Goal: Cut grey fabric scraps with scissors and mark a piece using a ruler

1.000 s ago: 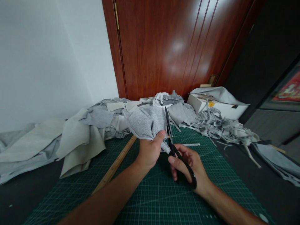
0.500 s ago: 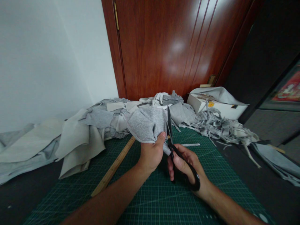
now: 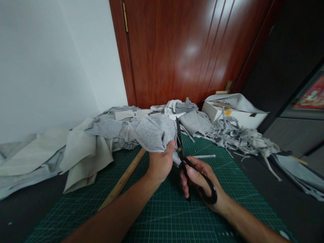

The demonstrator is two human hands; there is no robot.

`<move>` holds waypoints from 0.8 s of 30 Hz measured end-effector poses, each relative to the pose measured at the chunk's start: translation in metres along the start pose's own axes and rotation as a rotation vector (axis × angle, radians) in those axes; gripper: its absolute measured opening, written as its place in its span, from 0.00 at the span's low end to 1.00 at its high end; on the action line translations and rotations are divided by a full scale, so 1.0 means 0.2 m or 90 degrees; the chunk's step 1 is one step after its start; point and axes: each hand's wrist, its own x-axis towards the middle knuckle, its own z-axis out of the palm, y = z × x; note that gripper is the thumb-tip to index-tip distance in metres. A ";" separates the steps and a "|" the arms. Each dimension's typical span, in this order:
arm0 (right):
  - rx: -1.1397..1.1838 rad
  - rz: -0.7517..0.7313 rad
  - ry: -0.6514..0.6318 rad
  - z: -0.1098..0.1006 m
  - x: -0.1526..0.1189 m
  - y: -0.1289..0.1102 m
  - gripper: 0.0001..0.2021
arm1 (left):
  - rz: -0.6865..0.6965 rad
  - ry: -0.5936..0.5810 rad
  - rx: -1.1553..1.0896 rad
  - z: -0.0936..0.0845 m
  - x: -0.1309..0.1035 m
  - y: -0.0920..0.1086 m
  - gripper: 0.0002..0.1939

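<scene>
A piece of heathered grey fabric point(image 3: 154, 132) is pinched in my left hand point(image 3: 162, 163), thumb on top, above the cutting mat. My right hand point(image 3: 199, 177) grips black-handled scissors point(image 3: 180, 149) by their loops. The blades point away from me and lie along the fabric's right edge, beside my left thumb. A small flap of the fabric hangs below the thumb, next to the scissor pivot. Whether the blade tips are parted is hard to tell.
Under my hands lies a green gridded mat point(image 3: 174, 216), with a wooden ruler point(image 3: 124, 179) at left and a thin light strip point(image 3: 205, 156) at right. Fabric pieces point(image 3: 106, 126) line the back. Shredded scraps point(image 3: 238, 135) lie before a white box point(image 3: 240, 116) at right.
My left hand and the grey fabric have shifted slightly left. The scissors moved left too, and their handles have spread further apart in my right hand.
</scene>
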 end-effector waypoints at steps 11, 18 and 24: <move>0.009 -0.005 0.037 0.00 0.01 -0.01 0.22 | -0.075 -0.044 0.043 0.00 -0.04 -0.01 0.11; -0.001 -0.020 0.057 0.00 0.01 -0.02 0.23 | -0.077 -0.086 0.055 0.01 -0.07 0.02 0.11; -0.011 -0.023 0.060 0.00 0.01 -0.03 0.23 | -0.149 -0.142 0.061 0.02 -0.09 0.04 0.14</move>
